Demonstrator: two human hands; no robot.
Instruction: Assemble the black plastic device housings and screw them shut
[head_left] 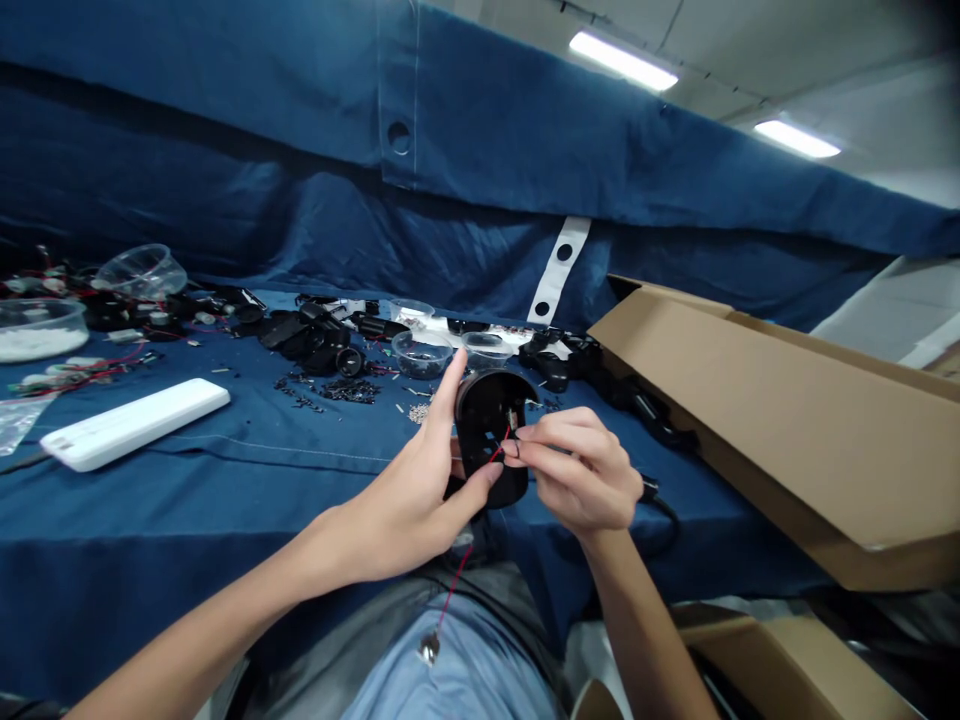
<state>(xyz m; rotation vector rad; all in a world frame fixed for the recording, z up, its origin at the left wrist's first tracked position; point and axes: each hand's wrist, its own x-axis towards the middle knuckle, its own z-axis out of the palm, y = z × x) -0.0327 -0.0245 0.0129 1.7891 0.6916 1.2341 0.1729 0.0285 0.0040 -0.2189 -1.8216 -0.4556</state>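
Note:
My left hand [420,480] is wrapped round a black curved plastic housing [487,400], its thumb pressed at the lower rim. Inside the hollow of the housing sits a small metallic part with a red wire [496,453]. My right hand [574,465] pinches thin wire at the housing's opening, thumb and forefinger together. From below the housing hangs a red lead [455,585] with a small shiny metal piece [429,648] at its end, over my lap. What lies under my left fingers is hidden.
A white oblong device [135,424] lies at left. Behind are clear plastic tubs [421,355], black parts [307,335] and scattered screws [352,390]. A large cardboard box [787,410] stands at right. Blue cloth [300,500] covers the table, whose front edge is near me.

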